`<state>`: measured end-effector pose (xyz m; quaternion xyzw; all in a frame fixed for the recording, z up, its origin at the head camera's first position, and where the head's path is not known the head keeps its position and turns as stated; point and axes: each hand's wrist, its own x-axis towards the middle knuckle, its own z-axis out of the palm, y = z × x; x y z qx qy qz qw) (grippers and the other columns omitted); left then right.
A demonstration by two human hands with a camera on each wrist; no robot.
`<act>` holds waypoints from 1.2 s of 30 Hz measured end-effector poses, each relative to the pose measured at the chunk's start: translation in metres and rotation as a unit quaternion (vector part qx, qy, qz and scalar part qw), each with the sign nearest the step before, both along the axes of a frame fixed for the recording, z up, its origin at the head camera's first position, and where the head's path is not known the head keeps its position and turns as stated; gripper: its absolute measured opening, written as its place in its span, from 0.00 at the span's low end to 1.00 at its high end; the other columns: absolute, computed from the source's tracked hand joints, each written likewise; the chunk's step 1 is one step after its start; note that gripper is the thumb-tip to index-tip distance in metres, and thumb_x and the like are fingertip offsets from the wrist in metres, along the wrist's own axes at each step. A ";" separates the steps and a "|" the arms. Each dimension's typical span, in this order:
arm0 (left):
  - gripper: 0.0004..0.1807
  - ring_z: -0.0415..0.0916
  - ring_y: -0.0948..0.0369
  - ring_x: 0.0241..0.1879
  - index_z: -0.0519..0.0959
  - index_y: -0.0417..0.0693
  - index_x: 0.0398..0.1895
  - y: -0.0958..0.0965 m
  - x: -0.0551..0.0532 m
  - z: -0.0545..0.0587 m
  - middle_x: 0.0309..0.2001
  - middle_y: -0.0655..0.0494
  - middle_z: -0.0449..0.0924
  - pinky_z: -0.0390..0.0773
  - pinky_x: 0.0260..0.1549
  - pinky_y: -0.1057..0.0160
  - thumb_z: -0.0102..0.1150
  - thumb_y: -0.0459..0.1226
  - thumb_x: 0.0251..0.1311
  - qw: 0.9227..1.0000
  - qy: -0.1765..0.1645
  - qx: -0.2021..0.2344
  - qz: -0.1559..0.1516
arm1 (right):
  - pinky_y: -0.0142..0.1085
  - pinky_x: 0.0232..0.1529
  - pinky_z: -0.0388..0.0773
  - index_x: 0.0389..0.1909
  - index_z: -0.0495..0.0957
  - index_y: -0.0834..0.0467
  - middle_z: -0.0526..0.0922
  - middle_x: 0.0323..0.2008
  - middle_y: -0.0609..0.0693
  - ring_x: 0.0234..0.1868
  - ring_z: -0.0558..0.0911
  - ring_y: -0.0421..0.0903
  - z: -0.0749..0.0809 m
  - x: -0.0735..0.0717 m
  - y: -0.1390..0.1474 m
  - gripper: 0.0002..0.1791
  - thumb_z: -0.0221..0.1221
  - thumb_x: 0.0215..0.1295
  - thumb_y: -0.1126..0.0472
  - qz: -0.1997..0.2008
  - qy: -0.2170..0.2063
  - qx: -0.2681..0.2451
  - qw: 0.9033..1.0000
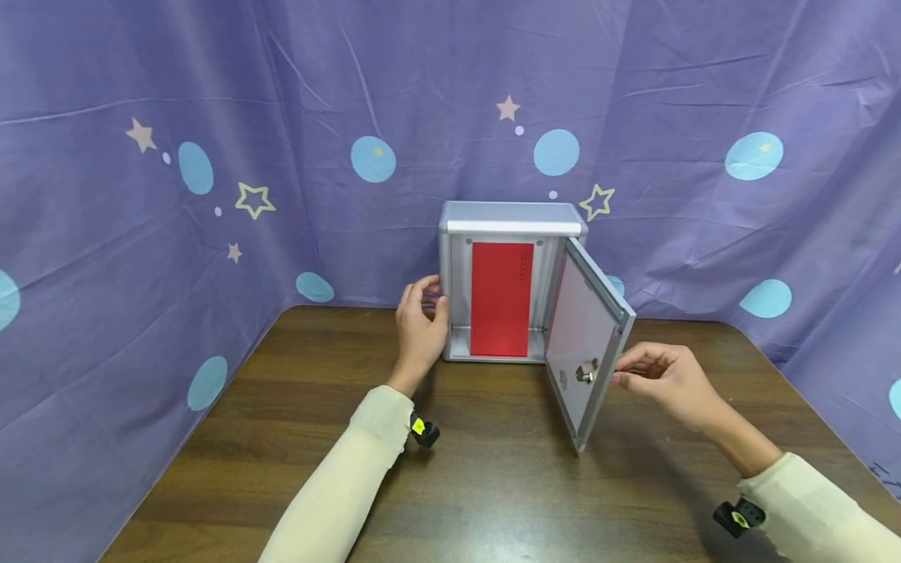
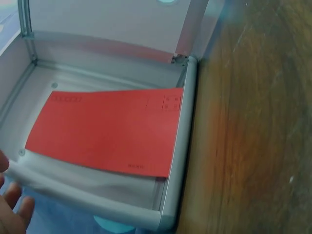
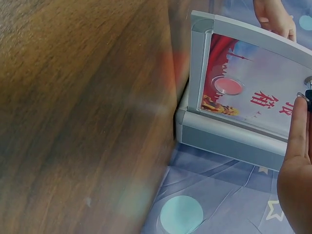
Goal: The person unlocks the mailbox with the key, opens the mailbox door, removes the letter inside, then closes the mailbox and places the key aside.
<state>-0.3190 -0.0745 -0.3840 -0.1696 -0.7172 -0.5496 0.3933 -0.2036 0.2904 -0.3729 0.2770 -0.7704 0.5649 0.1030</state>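
Note:
A silvery metal box (image 1: 514, 216) stands upright with its door (image 1: 587, 336) swung out on the right side. Inside it, a red envelope (image 1: 501, 301) leans against the back panel. At the box's left side is my left hand (image 1: 422, 324), fingers loosely bent, with the thumb by the front edge. My right hand (image 1: 665, 383) is at the outer face of the door and pinches a dark-headed key (image 3: 309, 95) at the lock. The lock's metal cam (image 1: 586, 371) shows on the inner face of the door. Fingers partly hide the key.
The box stands near the back of a brown wooden table (image 1: 486, 485). A purple curtain (image 1: 450, 94) with stars and blue dots hangs behind and at the sides. The door juts forward over the table. Its outer face has a printed picture (image 3: 243, 87) with red characters.

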 end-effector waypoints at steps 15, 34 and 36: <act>0.18 0.78 0.51 0.46 0.78 0.36 0.57 0.037 0.019 -0.003 0.47 0.38 0.79 0.81 0.50 0.53 0.59 0.26 0.63 0.990 0.016 -0.129 -0.057 | 0.33 0.33 0.86 0.37 0.84 0.68 0.89 0.32 0.54 0.35 0.89 0.43 0.003 0.000 0.001 0.08 0.64 0.59 0.81 -0.005 -0.002 0.008 1.000; 0.35 0.65 0.43 0.68 0.65 0.41 0.73 0.081 0.004 -0.018 0.68 0.39 0.64 0.73 0.64 0.48 0.64 0.34 0.63 0.944 -0.185 -0.271 0.018 | 0.33 0.34 0.86 0.36 0.85 0.68 0.89 0.32 0.58 0.34 0.89 0.41 0.001 0.000 0.001 0.08 0.65 0.58 0.81 -0.010 0.001 0.006 1.000; 0.37 0.61 0.42 0.70 0.64 0.42 0.74 0.083 0.002 -0.020 0.70 0.37 0.60 0.73 0.64 0.48 0.65 0.34 0.62 0.944 -0.193 -0.265 0.032 | 0.33 0.34 0.86 0.36 0.85 0.68 0.89 0.32 0.57 0.34 0.88 0.40 0.001 0.000 0.001 0.09 0.65 0.58 0.81 -0.004 0.002 0.001 1.000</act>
